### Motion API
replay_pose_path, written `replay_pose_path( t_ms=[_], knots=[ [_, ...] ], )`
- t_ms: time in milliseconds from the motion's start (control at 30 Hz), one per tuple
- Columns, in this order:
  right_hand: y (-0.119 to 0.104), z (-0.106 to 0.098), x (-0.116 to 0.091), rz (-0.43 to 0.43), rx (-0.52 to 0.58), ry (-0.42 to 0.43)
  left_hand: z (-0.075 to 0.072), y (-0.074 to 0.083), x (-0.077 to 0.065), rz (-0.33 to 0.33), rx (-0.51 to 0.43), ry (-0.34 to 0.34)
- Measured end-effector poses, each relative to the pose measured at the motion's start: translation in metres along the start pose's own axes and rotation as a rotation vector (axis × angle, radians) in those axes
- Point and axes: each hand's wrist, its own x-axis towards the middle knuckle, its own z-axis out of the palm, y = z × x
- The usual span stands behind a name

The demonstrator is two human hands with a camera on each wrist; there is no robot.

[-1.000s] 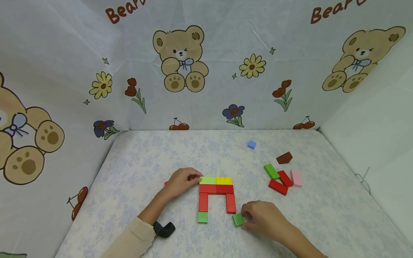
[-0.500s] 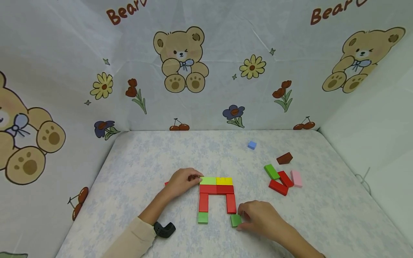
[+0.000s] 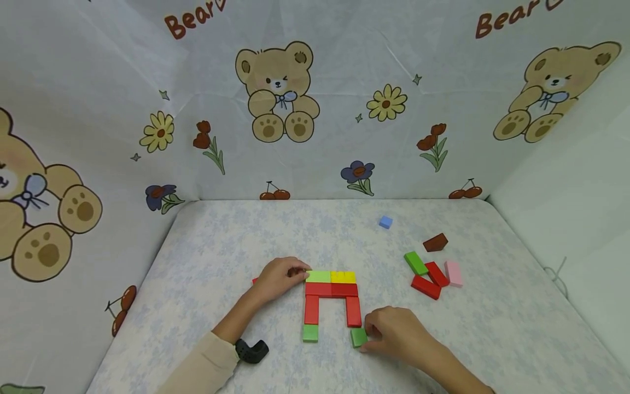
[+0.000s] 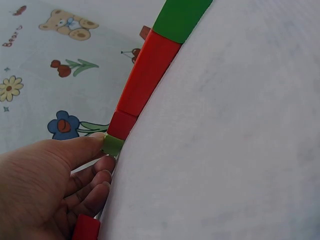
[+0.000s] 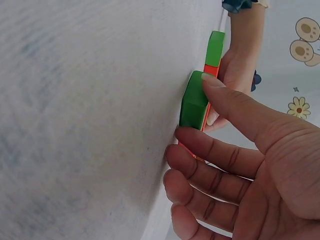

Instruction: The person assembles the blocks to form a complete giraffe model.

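Flat toy blocks form an arch-like figure on the table in the head view. Its top row has a light green block (image 3: pixel 318 277) and a yellow block (image 3: pixel 343 277). Two red blocks (image 3: pixel 319 290) lie under them, with a red leg block (image 3: pixel 311 310) at left and another red leg block (image 3: pixel 353 312) at right. A small green block (image 3: pixel 310 333) ends the left leg. My left hand (image 3: pixel 279 279) pinches the light green block's left end between thumb and finger. My right hand (image 3: pixel 400 335) pinches a green square block (image 3: pixel 358 337) just below the right leg, slightly tilted.
Loose red blocks (image 3: pixel 426 287), a green block (image 3: pixel 415 263), a pink block (image 3: pixel 454 273) and a brown block (image 3: pixel 435 242) lie at right. A blue block (image 3: pixel 386 222) sits farther back. Another red block (image 4: pixel 86 227) is beside my left hand, mostly hidden in the head view.
My right hand has slid the green square block slightly left, closer to under the right red leg, and it has turned straighter. The left hand has stayed in place.
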Motion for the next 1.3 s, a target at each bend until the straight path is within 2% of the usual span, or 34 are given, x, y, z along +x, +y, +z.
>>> replay_pose_path(
  t_ms=[400, 967, 1133, 1300],
  knots=[
    [-0.001, 0.005, 0.001, -0.064, 0.015, 0.076, 0.002, -0.002, 0.001, 0.01, 0.003, 0.008],
    [-0.003, 0.007, 0.004, -0.06, 0.048, 0.062, 0.001, -0.001, 0.0, 0.0, 0.007, 0.014],
    [0.0, 0.002, 0.001, -0.037, 0.062, 0.053, 0.002, -0.002, 0.0, 0.001, 0.007, 0.011],
    [0.007, -0.013, -0.001, -0.005, 0.065, 0.096, 0.002, -0.001, -0.001, 0.005, 0.003, 0.012]
  ],
)
